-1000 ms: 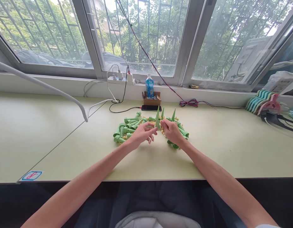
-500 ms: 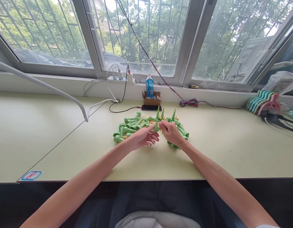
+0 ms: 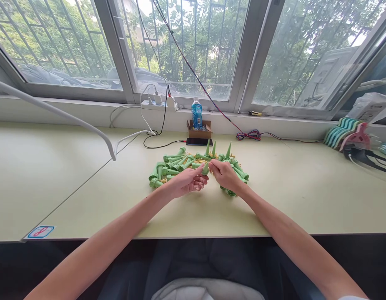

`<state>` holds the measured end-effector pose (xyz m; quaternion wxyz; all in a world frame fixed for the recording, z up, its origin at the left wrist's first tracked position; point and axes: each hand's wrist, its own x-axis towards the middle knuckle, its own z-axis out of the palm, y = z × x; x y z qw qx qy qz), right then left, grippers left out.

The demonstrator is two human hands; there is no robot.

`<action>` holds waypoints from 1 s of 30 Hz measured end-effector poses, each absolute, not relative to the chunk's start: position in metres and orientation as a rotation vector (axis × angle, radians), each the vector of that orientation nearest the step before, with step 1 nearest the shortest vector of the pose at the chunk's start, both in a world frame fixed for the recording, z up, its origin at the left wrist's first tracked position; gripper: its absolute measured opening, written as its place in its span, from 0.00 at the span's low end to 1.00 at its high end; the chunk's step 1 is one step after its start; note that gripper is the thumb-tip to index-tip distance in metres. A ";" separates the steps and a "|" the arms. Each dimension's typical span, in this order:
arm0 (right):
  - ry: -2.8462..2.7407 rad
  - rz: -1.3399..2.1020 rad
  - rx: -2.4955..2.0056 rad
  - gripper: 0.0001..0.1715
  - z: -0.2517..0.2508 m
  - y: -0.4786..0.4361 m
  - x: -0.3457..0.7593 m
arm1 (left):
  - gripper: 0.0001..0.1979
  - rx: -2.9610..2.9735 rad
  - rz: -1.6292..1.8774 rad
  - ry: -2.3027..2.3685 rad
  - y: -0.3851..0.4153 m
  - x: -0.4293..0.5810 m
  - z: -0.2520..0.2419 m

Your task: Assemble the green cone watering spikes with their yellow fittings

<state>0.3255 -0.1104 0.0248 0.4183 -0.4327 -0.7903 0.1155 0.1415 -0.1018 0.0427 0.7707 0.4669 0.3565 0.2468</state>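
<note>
Between thumb and fingers my left hand (image 3: 189, 182) grips a green plastic cone-shaped spike (image 3: 205, 169), its tip tilted up and to the right. Against the tip of that spike, my right hand (image 3: 223, 172) is closed, its fingertips pinched together; whatever lies inside the pinch is hidden. Around both hands spreads a pile of similar green spikes (image 3: 177, 160), with small yellow pieces among them. Behind the hands, several spikes stand upright, one of them a green cone (image 3: 228, 151) at the right.
A black phone (image 3: 199, 141) lies behind the pile, before a small cardboard box (image 3: 199, 132) and a blue-labelled bottle (image 3: 196, 114). A white bent tube (image 3: 86, 125) reaches over the left side. Coiled cable (image 3: 249, 135) and stacked coloured plastic items (image 3: 346, 135) are at the right.
The spike in my left hand has tipped from upright toward the right, its tip now meeting my right fingers. Both hands have otherwise barely moved.
</note>
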 end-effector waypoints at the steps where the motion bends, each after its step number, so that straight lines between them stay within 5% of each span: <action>1: -1.982 0.290 -1.089 0.23 0.025 -0.110 0.325 | 0.24 1.018 0.537 0.771 -0.102 0.142 0.043; 30: -1.974 0.435 -1.078 0.22 0.025 -0.111 0.323 | 0.23 1.668 0.895 0.811 -0.101 0.143 0.036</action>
